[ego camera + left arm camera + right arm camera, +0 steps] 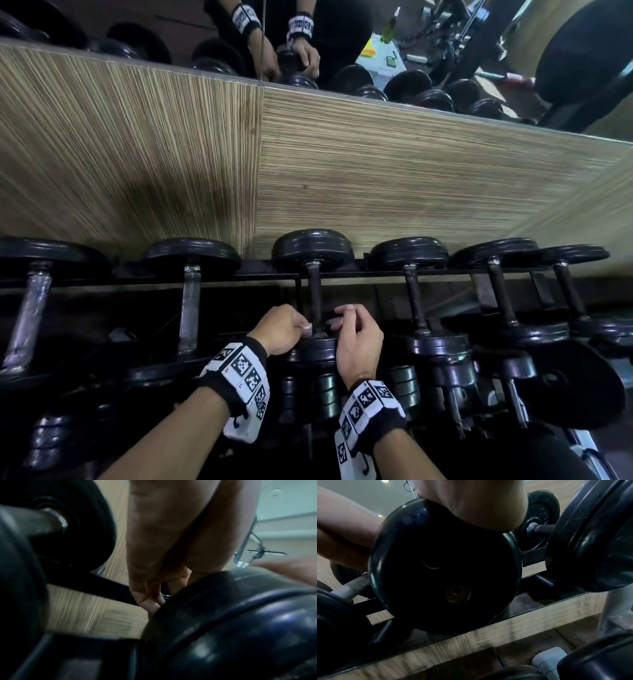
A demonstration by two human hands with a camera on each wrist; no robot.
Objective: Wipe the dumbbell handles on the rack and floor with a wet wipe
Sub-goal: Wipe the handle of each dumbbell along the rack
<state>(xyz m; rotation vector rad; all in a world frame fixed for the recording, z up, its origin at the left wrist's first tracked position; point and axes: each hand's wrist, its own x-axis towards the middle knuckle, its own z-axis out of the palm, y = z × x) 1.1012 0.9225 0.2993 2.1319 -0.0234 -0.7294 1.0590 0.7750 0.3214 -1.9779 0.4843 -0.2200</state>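
The rack (239, 275) stands against a wood-grain wall panel (376, 164) and carries a row of black dumbbells with their handles pointing away from the wall. The middle dumbbell (313, 253) is the one being handled. Its dark handle (314, 291) runs from the far plate at the wall down to the near plate (443, 566), which sits directly under both hands.

The left hand (279, 329) is at the left side of the near end of the handle. Its fingers (145, 586) are curled tightly inward, with the tips pressed against the inner edge of the near plate. Whether they enclose anything cannot be determined from any view.

The right hand (356, 337) is at the right side of the same handle end. Its heel rests on the rim of the near plate, as the right wrist view confirms. Its fingers are bent, with the thumb and forefinger drawn together just beside the handle. What they pinch, if anything, cannot be determined. No wet wipe can be made out in any view; it may be hidden inside one of the hands.

Both wrists carry black bands with white coded marker blocks (245, 377). Above the wall panel, a mirror (342, 44) reflects both hands and the row of dumbbells. A lower tier of dumbbells (325, 394) lies beneath the hands.
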